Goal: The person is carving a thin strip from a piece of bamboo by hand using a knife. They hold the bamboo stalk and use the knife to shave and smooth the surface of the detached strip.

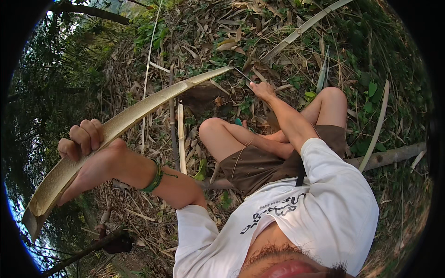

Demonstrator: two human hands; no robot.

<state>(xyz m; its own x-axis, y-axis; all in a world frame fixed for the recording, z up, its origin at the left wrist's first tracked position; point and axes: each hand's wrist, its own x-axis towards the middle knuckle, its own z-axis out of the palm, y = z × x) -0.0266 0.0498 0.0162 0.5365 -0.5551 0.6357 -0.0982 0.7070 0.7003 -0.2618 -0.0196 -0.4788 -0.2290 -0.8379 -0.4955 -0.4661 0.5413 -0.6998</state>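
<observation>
A long split bamboo strip (153, 101), its pale hollow side showing, runs from the lower left up to the top middle. My left hand (95, 155) is wrapped round it near its thicker, closer end, fingers curled over the edge. A green cord bracelet (156, 176) circles that wrist. At the strip's far tip, my right hand (264, 91) grips a knife (242, 74). Only its narrow dark blade shows; the handle is hidden in my fist. The blade's end meets or nearly meets the strip's tip; I cannot tell which.
I sit with bent legs on ground covered in dry leaves. Other bamboo strips lie at the upper right (306, 30), the right (376, 125) and left of my knee (181, 143). A log (394, 156) lies beside me. A branch (90, 248) crosses the lower left.
</observation>
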